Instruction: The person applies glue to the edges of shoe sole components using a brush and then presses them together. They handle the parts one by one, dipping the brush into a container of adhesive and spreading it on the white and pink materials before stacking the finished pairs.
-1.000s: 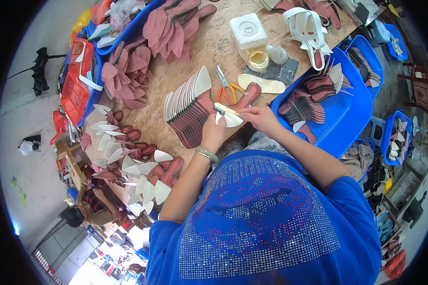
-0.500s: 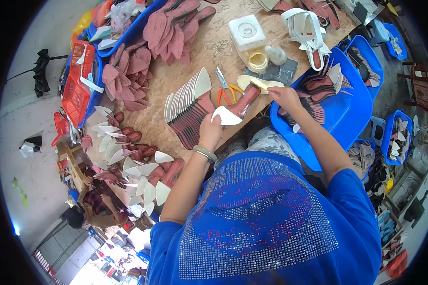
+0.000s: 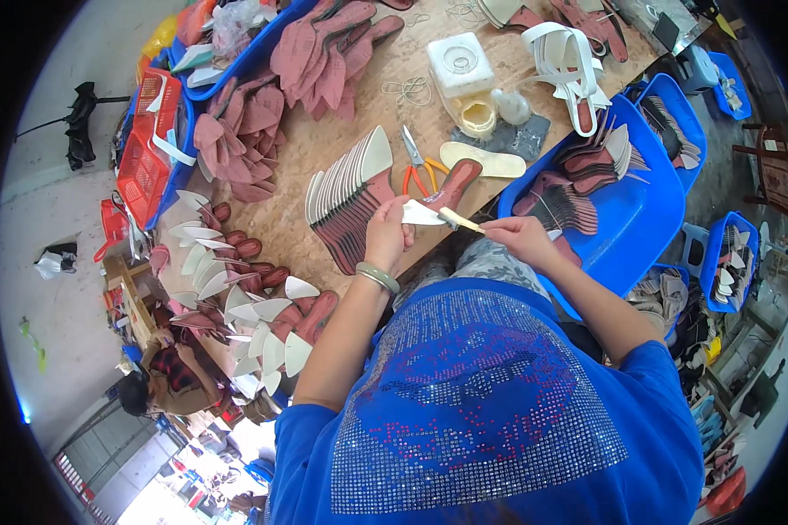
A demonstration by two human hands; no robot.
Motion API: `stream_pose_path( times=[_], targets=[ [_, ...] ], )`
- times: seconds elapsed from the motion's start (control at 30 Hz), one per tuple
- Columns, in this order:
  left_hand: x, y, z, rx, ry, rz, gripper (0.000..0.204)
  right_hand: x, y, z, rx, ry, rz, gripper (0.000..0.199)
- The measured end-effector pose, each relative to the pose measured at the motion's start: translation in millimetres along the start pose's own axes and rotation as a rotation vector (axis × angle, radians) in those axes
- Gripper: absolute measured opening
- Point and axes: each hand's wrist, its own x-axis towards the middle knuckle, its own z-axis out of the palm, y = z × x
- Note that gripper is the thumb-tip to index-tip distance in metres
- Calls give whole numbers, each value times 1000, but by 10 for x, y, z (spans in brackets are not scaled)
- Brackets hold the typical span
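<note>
Far left of the snips (image 3: 411, 144), a perforated red plastic basket (image 3: 147, 162) has a white strip (image 3: 173, 150) draped over its edge. Further back on that side, a blue tub (image 3: 256, 58) holds crumpled plastic bags and pale sheets. Left of the snips, a loose heap of dull-red, leaf-shaped pieces (image 3: 236, 144) lies on the wood-grained worktop (image 3: 306, 157); nearer me, pointed white-tipped pieces (image 3: 267, 311) overlap in rows. Just left of the snips stands a tight fan of soles (image 3: 350, 206), red with smooth cream ends.

Below the snips, my left grip (image 3: 390, 231) is closed on a curved white piece (image 3: 420, 213). A dark-red sole (image 3: 458, 184) slants up from it; I cannot tell if they are joined. My right grip (image 3: 518, 238) pinches a slender pale stick (image 3: 460, 220), its tip at the white piece's edge.

Right of the snips sit a crusted, yellowish pot (image 3: 477, 131) and a flat cream insole (image 3: 486, 161). Furthest right of them, a big smooth blue bin (image 3: 622, 229) holds fanned bundles of thin red-and-dark soles.
</note>
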Motion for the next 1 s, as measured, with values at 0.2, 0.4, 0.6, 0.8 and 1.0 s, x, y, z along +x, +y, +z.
stream_pose_path(
  times=[0.2, 0.4, 0.6, 0.8, 1.0],
  targets=[
    [-60, 188, -63, 243, -227, -90, 29, 82, -418, -250, 785, -116, 283, 11],
    [-147, 301, -5, 1058, -318, 373, 28, 744, -515, -528, -507, 529, -346, 19],
    [-257, 338, 60, 1302, -176, 869, 25, 1157, -697, -472, -1135, 555, -339, 20],
    [-72, -22, -20, 819, 2, 598, 22, 1461, -743, -481, -1269, 439, -304, 22],
    [67, -227, -141, 180, -6, 197, 23, 1406, -710, -503, -1248, 408, -261, 20]
  ],
)
